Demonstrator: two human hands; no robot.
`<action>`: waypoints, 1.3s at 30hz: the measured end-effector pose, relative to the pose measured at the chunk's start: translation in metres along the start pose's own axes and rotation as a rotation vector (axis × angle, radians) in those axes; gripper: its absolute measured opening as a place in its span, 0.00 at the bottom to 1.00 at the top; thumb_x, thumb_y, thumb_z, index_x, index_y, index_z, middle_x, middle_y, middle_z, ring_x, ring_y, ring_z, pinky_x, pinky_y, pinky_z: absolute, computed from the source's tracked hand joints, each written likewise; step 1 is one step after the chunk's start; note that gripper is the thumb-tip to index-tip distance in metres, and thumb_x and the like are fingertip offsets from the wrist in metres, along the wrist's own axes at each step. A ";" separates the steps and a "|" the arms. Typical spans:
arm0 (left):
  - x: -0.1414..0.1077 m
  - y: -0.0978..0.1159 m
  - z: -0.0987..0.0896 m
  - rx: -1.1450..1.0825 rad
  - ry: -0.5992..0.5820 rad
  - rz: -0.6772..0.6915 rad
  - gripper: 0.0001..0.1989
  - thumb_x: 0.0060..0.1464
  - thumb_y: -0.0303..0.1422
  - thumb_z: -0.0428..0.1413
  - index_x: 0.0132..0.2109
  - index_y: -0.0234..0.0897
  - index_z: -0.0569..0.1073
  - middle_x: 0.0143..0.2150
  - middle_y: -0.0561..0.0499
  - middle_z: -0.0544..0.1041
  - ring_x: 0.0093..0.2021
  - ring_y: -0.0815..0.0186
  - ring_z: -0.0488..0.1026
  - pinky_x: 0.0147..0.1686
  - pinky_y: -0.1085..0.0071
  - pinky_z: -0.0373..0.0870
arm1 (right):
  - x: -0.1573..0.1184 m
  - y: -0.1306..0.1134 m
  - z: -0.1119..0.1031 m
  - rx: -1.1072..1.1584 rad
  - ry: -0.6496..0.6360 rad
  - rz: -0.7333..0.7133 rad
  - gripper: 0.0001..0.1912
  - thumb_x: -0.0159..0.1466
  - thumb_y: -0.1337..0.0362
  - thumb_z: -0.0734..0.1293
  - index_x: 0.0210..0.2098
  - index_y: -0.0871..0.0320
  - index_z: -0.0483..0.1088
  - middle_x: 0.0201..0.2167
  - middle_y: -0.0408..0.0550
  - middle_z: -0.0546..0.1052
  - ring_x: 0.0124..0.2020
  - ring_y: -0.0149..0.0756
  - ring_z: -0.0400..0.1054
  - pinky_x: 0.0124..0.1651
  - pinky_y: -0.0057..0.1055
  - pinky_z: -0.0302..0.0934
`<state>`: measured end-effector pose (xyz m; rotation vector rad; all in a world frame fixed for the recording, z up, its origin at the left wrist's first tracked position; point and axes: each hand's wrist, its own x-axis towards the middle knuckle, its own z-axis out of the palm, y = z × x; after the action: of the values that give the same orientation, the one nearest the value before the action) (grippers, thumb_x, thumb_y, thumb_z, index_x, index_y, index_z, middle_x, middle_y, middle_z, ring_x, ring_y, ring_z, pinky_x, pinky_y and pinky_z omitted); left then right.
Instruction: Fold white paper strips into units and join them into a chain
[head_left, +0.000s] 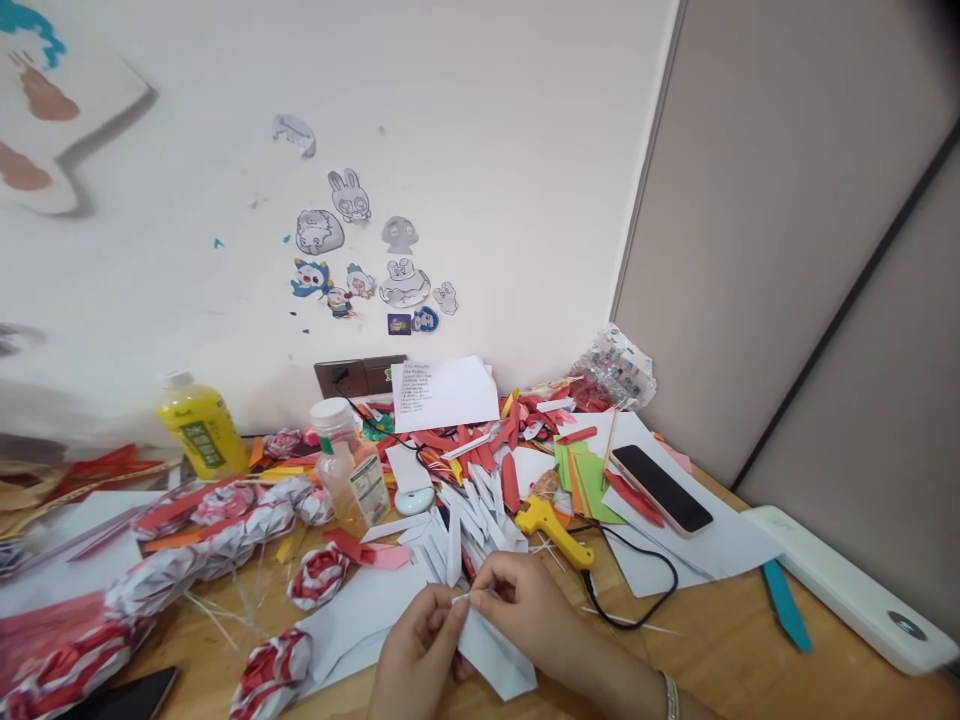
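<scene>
Near the front edge of the table, both hands meet on one piece of folded white paper (496, 655). My left hand (424, 635) pinches its upper left edge between thumb and fingers. From the right, my right hand (521, 600) grips the top of the same sheet, and a bracelet shows on that wrist. The paper hangs down at a slant below the fingers, partly covered by them. Just beyond lie many folded white paper strips (450, 530). A yellow glue gun (555, 530) with a black cord rests on the wood behind my right hand.
To the left lie red-and-white folded paper pieces (274, 670), a clear jar (349, 470) and a bottle of yellow drink (202, 425). A phone (664, 490) lies on white sheets at right, near a long white device (855, 590) and a teal strip (787, 605). Walls stand behind.
</scene>
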<state>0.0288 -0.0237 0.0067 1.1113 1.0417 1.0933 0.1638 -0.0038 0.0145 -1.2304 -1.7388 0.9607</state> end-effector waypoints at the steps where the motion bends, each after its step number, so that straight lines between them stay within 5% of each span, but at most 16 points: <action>1: 0.000 0.000 0.000 -0.019 -0.004 -0.005 0.13 0.43 0.42 0.56 0.24 0.37 0.67 0.14 0.59 0.68 0.16 0.70 0.63 0.18 0.76 0.58 | 0.000 -0.001 0.000 -0.010 -0.005 -0.005 0.03 0.52 0.69 0.63 0.23 0.60 0.68 0.18 0.38 0.65 0.22 0.27 0.57 0.25 0.22 0.51; 6: -0.001 0.003 0.002 -0.037 0.004 -0.012 0.12 0.43 0.41 0.57 0.24 0.37 0.68 0.13 0.59 0.68 0.15 0.70 0.63 0.16 0.76 0.59 | 0.000 -0.005 -0.003 0.029 -0.038 -0.023 0.04 0.53 0.69 0.63 0.24 0.60 0.68 0.19 0.39 0.66 0.23 0.28 0.59 0.26 0.22 0.52; 17: 0.001 0.013 -0.008 -0.127 0.314 0.108 0.11 0.43 0.40 0.57 0.26 0.37 0.68 0.13 0.58 0.70 0.17 0.69 0.65 0.19 0.77 0.62 | 0.006 0.001 -0.008 0.196 -0.042 0.018 0.08 0.57 0.63 0.60 0.28 0.62 0.66 0.21 0.41 0.66 0.23 0.29 0.60 0.26 0.23 0.53; 24: 0.004 0.012 -0.007 -0.172 0.247 0.012 0.14 0.40 0.42 0.58 0.22 0.35 0.67 0.12 0.56 0.70 0.13 0.71 0.63 0.15 0.77 0.59 | 0.006 -0.004 -0.013 0.229 -0.042 0.024 0.08 0.57 0.65 0.59 0.29 0.62 0.68 0.21 0.41 0.66 0.24 0.29 0.60 0.27 0.23 0.53; 39: 0.003 0.013 -0.004 -0.221 0.271 0.021 0.17 0.36 0.38 0.61 0.35 0.33 0.72 0.14 0.56 0.71 0.15 0.70 0.65 0.15 0.76 0.61 | 0.011 0.004 -0.015 0.497 -0.031 0.152 0.12 0.53 0.62 0.64 0.35 0.62 0.69 0.20 0.41 0.67 0.19 0.27 0.60 0.21 0.23 0.54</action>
<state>0.0236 -0.0186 0.0185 0.8140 1.0895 1.3677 0.1765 0.0098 0.0193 -1.0289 -1.3257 1.4056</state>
